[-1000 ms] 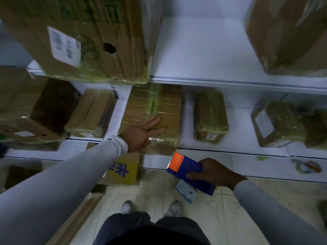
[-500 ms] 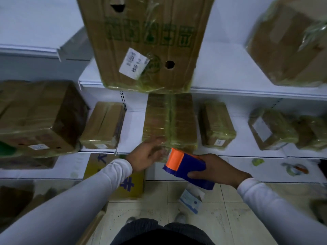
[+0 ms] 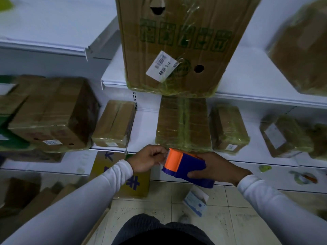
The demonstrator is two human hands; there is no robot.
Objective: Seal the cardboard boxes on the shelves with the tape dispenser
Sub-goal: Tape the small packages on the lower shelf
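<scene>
1. Far left, middle shelf (image 3: 113, 150): one large box (image 3: 51, 115) lies flat, its label facing the aisle, probably so it can be read from where the person stands.
2. Next along: one small box (image 3: 114, 124), wrapped in film.
3. Below the shelf edge: one yellow carton (image 3: 136, 183) with blue print stands on the floor, partly hidden by the left sleeve.
4. Left hand (image 3: 147, 160): fingers curled, thumb and fingertips pinched at the orange mouth of the tape dispenser (image 3: 185, 167). Judged: it is picking up the loose tape end to start a strip; the tape itself is too faint to confirm.
5. The dispenser is held in the air just in front of the shelf edge, just below the centre box (image 3: 183, 124), likely the next one to seal.
6. Right hand (image 3: 219, 168): fingers wrapped round the blue body, steadying it against the pull.
7. Upper shelf: one tall labelled box (image 3: 178, 45) overhangs the edge.
8. Right of centre: one narrow box (image 3: 228, 128), then one tilted labelled box (image 3: 283, 137).
9. Count: middle shelf, five boxes told apart, more blurred at both edges; dispensers, one.
</scene>
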